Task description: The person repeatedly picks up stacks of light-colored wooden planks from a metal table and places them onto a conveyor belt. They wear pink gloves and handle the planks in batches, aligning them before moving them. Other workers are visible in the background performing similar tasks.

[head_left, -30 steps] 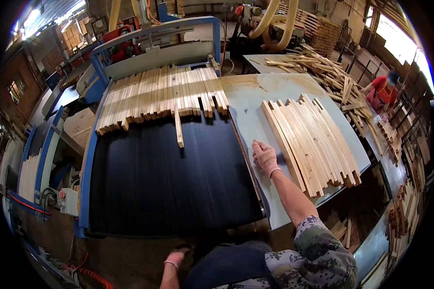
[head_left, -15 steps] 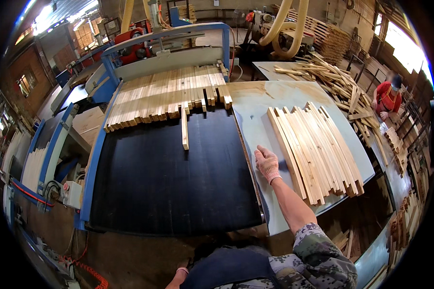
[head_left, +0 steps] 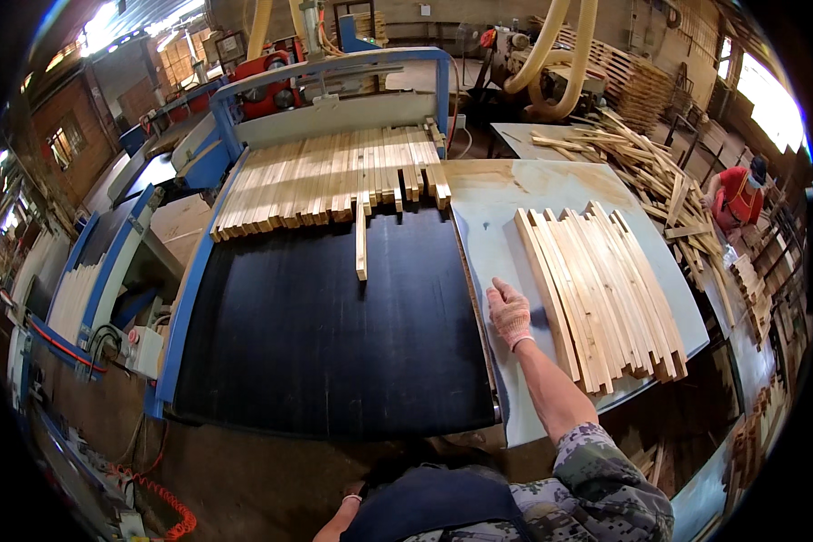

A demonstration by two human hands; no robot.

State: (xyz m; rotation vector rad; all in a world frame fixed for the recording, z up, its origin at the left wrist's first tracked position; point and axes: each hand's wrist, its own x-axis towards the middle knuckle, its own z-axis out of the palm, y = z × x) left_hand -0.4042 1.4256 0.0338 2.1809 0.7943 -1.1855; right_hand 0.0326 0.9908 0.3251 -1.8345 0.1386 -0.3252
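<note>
1. The right hand (head_left: 509,312), covered by a pale pink knitted glove, is held over the flat pale blue-grey table (head_left: 488,253); whether the table is touched cannot be told
2. Its fingers are loosely bent and nothing is seen to be grasped, so the grip is judged as released
3. The left hand (head_left: 353,496) is mostly hidden at the lower edge, and its grip cannot be told
4. A group of long pale wooden sticks (head_left: 601,294) is laid side by side on the table, just to the right of the right hand, without contact
5. A row of similar sticks (head_left: 330,176) is placed at the far part of the wide black belt (head_left: 334,343); one stick (head_left: 361,248) is seen to project from it
6. A pause between two loadings of the belt seems to be in hand; for the next move, a rightward reach and a firm grasp on the group would be required
</note>
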